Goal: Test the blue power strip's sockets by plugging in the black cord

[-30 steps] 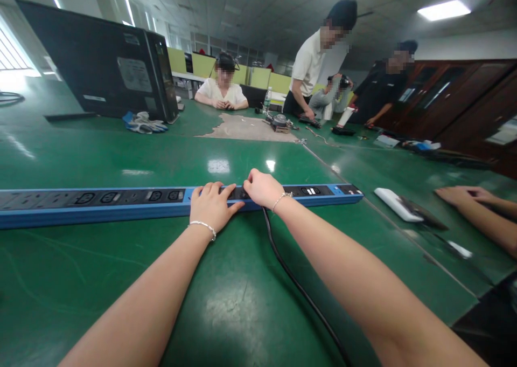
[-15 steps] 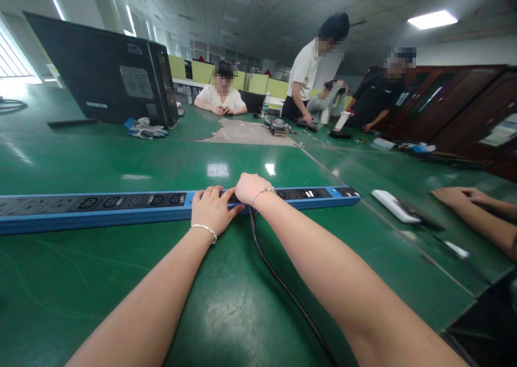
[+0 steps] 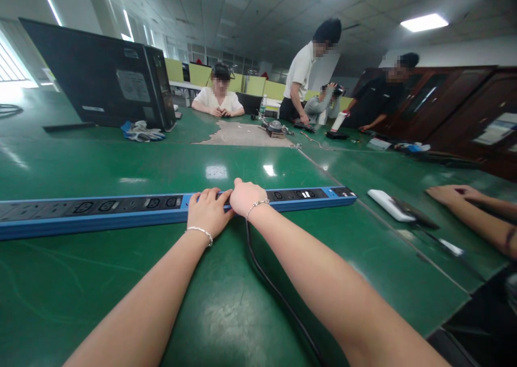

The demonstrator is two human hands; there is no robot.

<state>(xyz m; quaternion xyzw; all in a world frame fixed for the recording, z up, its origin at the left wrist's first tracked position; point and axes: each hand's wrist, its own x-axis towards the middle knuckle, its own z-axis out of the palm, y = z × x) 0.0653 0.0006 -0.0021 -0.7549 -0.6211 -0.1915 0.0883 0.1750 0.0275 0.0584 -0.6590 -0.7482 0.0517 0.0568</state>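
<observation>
Across the green table (image 3: 100, 270) lies the blue power strip (image 3: 133, 215); our left hand (image 3: 208, 210) rests spread on it, our right hand (image 3: 247, 199) curls over it, farther right (what it pinches, we cannot tell).

Clock centred on the hands: power strip (image 3: 161, 210) lies on table (image 3: 133, 162) along 9–3 o'clock, left hand (image 3: 208, 210) on it, right hand (image 3: 247, 197) just beside at 3. Cable (image 3: 270, 282) runs from right hand toward 5. Computer tower (image 3: 113, 76) at 10, gloves (image 3: 143, 132) before it; bottle (image 3: 263, 106) at 1.
</observation>
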